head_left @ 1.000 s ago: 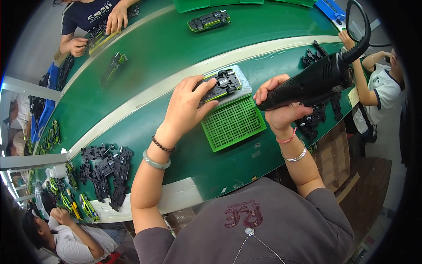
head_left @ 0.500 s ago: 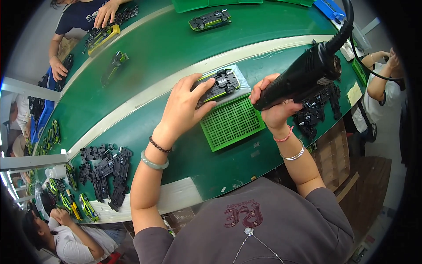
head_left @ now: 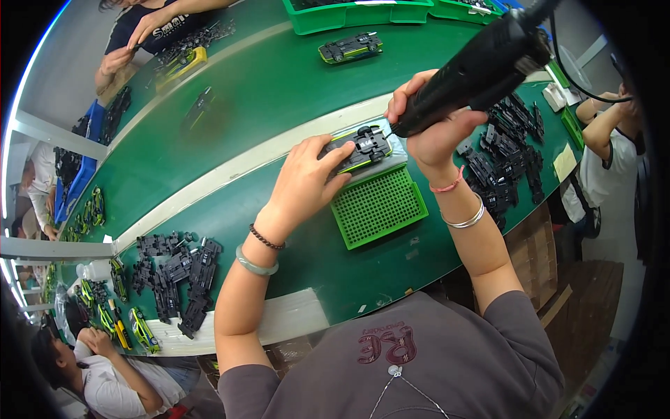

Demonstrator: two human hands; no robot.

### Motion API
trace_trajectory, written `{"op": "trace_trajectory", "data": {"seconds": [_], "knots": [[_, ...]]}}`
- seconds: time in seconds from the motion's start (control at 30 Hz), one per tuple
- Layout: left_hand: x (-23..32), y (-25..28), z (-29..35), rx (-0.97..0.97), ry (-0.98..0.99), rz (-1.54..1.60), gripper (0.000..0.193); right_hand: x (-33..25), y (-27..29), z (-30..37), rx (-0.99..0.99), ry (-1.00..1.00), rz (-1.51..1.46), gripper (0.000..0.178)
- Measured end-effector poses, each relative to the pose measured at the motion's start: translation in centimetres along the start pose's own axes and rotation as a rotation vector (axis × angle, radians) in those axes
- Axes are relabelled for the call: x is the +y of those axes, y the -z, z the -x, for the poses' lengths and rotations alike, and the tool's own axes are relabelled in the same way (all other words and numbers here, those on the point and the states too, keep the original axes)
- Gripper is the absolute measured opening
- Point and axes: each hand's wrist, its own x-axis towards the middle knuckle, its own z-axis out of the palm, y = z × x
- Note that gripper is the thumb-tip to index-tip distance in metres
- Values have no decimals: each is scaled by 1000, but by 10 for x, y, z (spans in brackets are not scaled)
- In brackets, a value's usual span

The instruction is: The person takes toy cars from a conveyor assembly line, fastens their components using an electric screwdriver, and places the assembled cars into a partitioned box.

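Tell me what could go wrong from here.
Held in the right hand, the black power tool points toward the upturned toy car; it might slip and scratch that car. The left hand holds the car nearby, so a skid could nick it. The car could also slide onto the green perforated tray beside it.

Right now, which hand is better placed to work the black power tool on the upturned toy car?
The right hand, I'd judge: it grips the power tool, its tip close to the right end of the toy car. The left hand is busy holding the car.
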Motion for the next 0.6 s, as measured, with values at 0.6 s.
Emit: {"op": "trace_trajectory", "data": {"seconds": [0.6], "knots": [[25, -3, -9, 324, -47, 23, 31, -27, -31, 15, -32, -6, -310, 104]]}}
